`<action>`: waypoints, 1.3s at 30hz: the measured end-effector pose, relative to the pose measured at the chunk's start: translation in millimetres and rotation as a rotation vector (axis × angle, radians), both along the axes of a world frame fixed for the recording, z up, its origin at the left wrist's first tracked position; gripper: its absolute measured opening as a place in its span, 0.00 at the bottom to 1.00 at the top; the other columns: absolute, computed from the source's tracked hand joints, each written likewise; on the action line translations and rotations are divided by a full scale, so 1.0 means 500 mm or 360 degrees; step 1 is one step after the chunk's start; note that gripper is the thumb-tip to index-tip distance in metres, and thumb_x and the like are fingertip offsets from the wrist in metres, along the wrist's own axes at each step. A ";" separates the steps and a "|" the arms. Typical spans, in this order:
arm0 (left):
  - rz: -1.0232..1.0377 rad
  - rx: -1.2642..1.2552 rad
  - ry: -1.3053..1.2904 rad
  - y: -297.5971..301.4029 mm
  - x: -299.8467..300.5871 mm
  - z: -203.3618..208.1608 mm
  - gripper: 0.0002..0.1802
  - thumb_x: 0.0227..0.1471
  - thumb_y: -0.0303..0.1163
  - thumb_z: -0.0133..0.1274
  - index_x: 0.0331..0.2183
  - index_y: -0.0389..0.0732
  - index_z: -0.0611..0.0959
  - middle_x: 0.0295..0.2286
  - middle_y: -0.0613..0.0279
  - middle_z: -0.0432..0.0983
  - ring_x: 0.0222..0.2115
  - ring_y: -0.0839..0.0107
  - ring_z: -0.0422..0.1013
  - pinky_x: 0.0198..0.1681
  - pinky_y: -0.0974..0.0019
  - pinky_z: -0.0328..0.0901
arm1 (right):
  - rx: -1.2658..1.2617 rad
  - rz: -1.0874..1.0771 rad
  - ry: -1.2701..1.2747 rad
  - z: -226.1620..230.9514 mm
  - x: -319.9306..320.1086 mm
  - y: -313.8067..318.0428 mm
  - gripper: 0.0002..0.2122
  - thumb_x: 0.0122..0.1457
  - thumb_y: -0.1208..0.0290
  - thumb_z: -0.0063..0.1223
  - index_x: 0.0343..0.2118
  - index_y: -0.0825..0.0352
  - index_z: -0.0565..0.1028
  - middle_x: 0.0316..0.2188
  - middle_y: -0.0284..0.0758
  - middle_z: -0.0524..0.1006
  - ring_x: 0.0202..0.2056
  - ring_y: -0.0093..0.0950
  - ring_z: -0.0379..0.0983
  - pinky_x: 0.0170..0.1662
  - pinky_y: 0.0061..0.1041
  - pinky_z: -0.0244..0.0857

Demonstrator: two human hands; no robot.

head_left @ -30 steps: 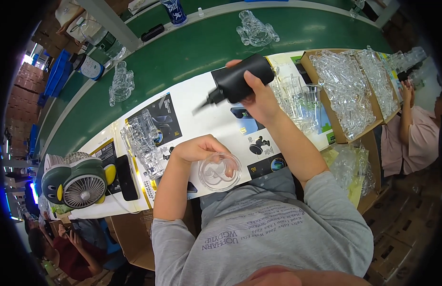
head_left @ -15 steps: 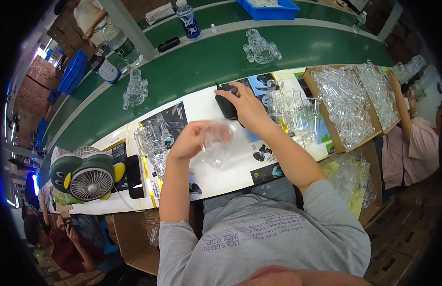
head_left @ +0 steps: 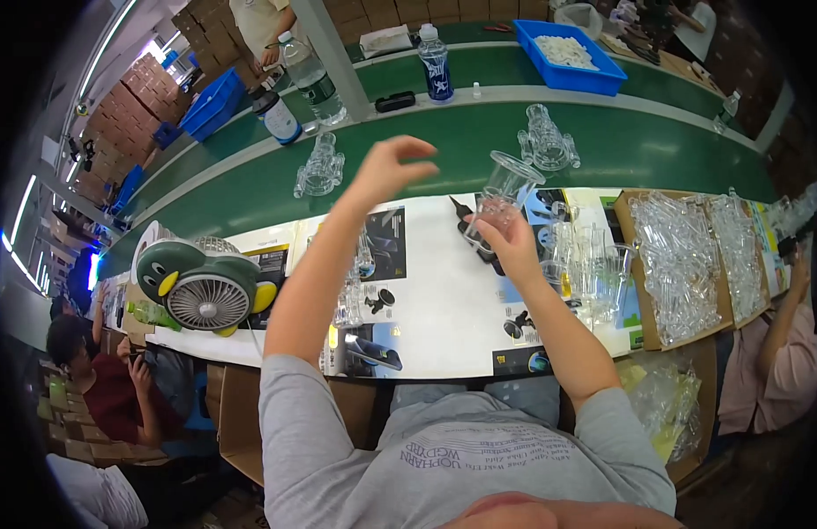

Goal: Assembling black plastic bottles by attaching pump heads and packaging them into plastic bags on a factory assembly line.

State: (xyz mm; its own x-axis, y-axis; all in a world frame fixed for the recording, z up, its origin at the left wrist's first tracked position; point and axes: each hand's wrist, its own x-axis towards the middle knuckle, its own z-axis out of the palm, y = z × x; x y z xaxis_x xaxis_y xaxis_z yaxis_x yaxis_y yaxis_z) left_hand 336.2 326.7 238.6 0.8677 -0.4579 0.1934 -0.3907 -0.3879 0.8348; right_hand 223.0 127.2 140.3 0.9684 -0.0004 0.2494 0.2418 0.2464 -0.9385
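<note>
My right hand [head_left: 512,242] grips a clear plastic cup-like part [head_left: 511,179] with a wide round rim, tilted above the white worktop [head_left: 426,291]. Just behind that hand lies a black hand tool [head_left: 472,227], partly covered by it. Raised over the green surface [head_left: 391,132], my left hand [head_left: 396,169] has its fingers apart and nothing in them. One clear plastic assembly [head_left: 320,166] with side tubes stands to its left, and a similar assembly [head_left: 547,139] stands beyond the cup. More clear parts [head_left: 580,260] are grouped right of my right hand.
A cardboard tray [head_left: 648,304] heaped with clear pieces is at the right. A green fan [head_left: 205,295] stands left. Bottles [head_left: 435,66], a black case [head_left: 395,101] and a blue bin [head_left: 593,81] line the far side. A co-worker's arm [head_left: 783,304] is at far right.
My right hand has let go of the black tool and now holds a clear cup-like part. My left hand, which held a blurred clear part, has moved forward and is empty. The view has shifted.
</note>
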 end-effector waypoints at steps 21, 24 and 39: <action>0.1441 0.1602 0.0491 0.296 0.368 -0.151 0.46 0.40 0.52 0.60 0.57 0.45 0.60 0.50 0.55 0.69 0.50 0.59 0.66 0.53 0.51 0.56 | -0.1002 -0.0210 -0.0341 0.043 -0.043 0.009 0.19 0.47 0.70 0.62 0.42 0.70 0.71 0.35 0.37 0.75 0.37 0.26 0.73 0.42 0.25 0.65; 0.1399 0.1497 0.0438 0.287 0.359 -0.138 0.41 0.39 0.50 0.61 0.52 0.43 0.66 0.48 0.54 0.70 0.50 0.57 0.66 0.51 0.54 0.58 | -0.0923 -0.0186 -0.0320 0.043 -0.043 0.015 0.20 0.47 0.66 0.62 0.42 0.68 0.71 0.35 0.38 0.75 0.36 0.31 0.73 0.40 0.26 0.66; -0.0316 -0.1985 0.0560 0.073 -0.055 0.039 0.28 0.52 0.46 0.39 0.48 0.34 0.69 0.43 0.48 0.70 0.38 0.57 0.70 0.42 0.59 0.67 | 0.0114 0.1227 0.0280 0.057 -0.048 0.018 0.16 0.58 0.61 0.50 0.40 0.69 0.68 0.25 0.37 0.75 0.28 0.24 0.73 0.34 0.22 0.67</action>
